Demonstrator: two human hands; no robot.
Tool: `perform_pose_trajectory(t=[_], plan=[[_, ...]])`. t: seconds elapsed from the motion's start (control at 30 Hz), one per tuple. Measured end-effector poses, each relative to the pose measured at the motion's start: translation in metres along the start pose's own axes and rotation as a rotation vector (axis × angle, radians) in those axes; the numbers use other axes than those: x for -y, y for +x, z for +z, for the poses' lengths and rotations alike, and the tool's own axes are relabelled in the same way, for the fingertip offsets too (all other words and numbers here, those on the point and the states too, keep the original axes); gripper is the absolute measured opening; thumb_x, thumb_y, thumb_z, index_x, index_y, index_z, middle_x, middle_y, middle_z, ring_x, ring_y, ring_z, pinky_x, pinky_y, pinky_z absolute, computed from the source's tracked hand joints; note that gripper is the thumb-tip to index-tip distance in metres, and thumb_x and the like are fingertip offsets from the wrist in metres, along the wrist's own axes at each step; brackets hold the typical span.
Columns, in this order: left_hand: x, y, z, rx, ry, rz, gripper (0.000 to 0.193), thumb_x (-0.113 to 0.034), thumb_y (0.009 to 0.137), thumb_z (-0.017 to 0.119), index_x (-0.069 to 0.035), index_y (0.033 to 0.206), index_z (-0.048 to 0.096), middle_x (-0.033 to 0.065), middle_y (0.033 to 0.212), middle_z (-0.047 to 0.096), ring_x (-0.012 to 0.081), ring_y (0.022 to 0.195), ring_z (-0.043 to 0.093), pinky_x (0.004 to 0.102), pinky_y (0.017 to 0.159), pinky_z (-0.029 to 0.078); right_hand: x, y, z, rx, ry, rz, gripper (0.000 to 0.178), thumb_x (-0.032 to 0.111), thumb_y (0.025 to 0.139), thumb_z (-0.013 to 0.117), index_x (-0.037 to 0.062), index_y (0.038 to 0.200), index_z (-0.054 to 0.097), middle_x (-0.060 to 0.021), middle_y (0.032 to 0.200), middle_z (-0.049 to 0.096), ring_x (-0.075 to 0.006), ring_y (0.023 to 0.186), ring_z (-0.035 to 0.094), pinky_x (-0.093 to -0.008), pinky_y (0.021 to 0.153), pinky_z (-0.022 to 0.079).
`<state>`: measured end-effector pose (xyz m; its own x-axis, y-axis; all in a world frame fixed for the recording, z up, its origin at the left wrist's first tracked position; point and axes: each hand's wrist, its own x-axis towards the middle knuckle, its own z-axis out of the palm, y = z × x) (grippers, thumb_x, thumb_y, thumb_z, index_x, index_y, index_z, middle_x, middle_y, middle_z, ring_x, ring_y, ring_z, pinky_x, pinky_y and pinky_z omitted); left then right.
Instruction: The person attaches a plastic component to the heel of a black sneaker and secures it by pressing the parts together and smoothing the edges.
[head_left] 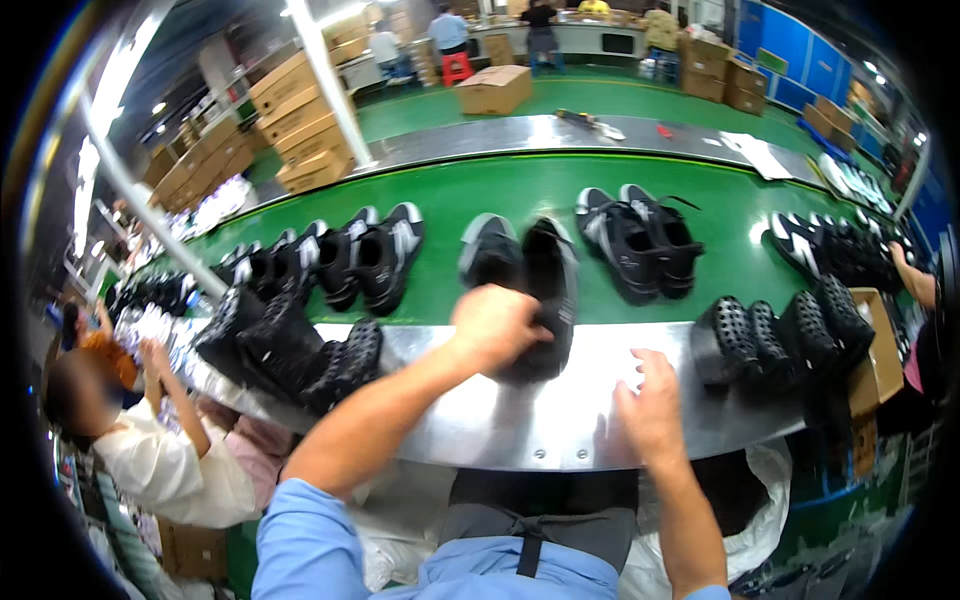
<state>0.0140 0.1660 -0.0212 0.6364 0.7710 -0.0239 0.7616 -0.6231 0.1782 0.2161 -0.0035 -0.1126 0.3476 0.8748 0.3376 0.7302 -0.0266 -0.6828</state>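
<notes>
The person's left hand (pixel 495 325) is curled around the back of a black sports shoe (pixel 545 300). The fingers are clenched on its heel end. The shoe lies half on the shiny metal counter (pixel 500 420) and half on the green moving belt (pixel 500 195), with its toe pointing away. A second black shoe with a grey toe (pixel 490 250) lies just beside it on the belt, on its left.

The right hand (pixel 650 405) rests flat on the counter with its fingers spread out. It holds nothing and it is apart from the shoe.

The step in hand looks like moving this one shoe between the belt and the counter. A next move would call for a firm hold on the heel, and the free hand could help to steady the shoe.

More pairs of black shoes (pixel 640 240) lie in a row along the belt. Some spiky-soled black shoes (pixel 770 335) sit at the right of the counter.

A small brown cardboard box (pixel 880 350) stands open at the right end of the counter. What is inside it cannot be seen. A bigger brown box (pixel 495 88) sits on the green floor far behind the belt, and it looks closed. Stacks of brown boxes (pixel 295 120) fill the shelves at the left.
</notes>
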Motion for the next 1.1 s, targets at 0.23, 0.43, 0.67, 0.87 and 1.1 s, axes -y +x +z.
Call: perform_pose_trajectory(t=[0.23, 0.43, 0.67, 0.87, 1.1], plan=[[0.131, 0.078, -0.019, 0.012, 0.141, -0.087, 0.046, -0.042, 0.085, 0.082, -0.006, 0.114, 0.078, 0.0201, 0.114, 0.076, 0.0352, 0.115, 0.070, 0.0465, 0.091, 0.059, 0.005, -0.054, 0.021, -0.077, -0.274, -0.144, 0.050, 0.020, 0.079, 0.081, -0.0043, 0.120, 0.064, -0.0208, 0.128, 0.059, -0.0412, 0.126, 0.051, -0.0525, 0.105, 0.042], [-0.044, 0.115, -0.001, -0.144, -0.005, 0.326, 0.058, -0.031, 0.091, 0.080, -0.012, 0.141, 0.059, 0.0222, 0.109, 0.068, 0.0410, 0.113, 0.064, 0.0482, 0.095, 0.056, -0.007, -0.051, 0.019, -0.128, -0.259, -0.125, 0.045, 0.019, 0.079, 0.078, -0.0039, 0.116, 0.066, -0.0186, 0.124, 0.063, -0.0405, 0.124, 0.055, -0.0530, 0.104, 0.044], [-0.147, 0.211, 0.042, 0.049, -0.053, -0.059, 0.074, -0.048, 0.083, 0.083, -0.010, 0.142, 0.060, 0.0230, 0.119, 0.073, 0.0452, 0.115, 0.066, 0.0524, 0.091, 0.055, -0.003, -0.050, 0.023, -0.124, -0.236, -0.110, 0.043, 0.018, 0.079, 0.076, -0.0030, 0.115, 0.066, -0.0180, 0.121, 0.064, -0.0397, 0.121, 0.058, -0.0517, 0.104, 0.046], [-0.190, 0.215, 0.052, 0.127, 0.011, -0.160, 0.066, -0.055, 0.085, 0.081, -0.018, 0.137, 0.066, 0.0165, 0.138, 0.054, 0.0419, 0.133, 0.055, 0.0633, 0.085, 0.061, -0.003, -0.049, 0.019, -0.141, -0.222, -0.084, 0.037, 0.015, 0.078, 0.077, -0.0015, 0.110, 0.068, -0.0151, 0.120, 0.065, -0.0384, 0.121, 0.059, -0.0510, 0.103, 0.046], [-0.153, 0.219, 0.050, 0.075, -0.164, -0.117, 0.069, -0.051, 0.085, 0.083, -0.002, 0.131, 0.070, 0.0207, 0.141, 0.063, 0.0384, 0.121, 0.069, 0.0489, 0.095, 0.060, -0.002, -0.051, 0.024, -0.164, -0.218, -0.113, 0.030, 0.013, 0.077, 0.077, 0.0000, 0.103, 0.069, -0.0144, 0.118, 0.066, -0.0378, 0.120, 0.060, -0.0498, 0.102, 0.046]])
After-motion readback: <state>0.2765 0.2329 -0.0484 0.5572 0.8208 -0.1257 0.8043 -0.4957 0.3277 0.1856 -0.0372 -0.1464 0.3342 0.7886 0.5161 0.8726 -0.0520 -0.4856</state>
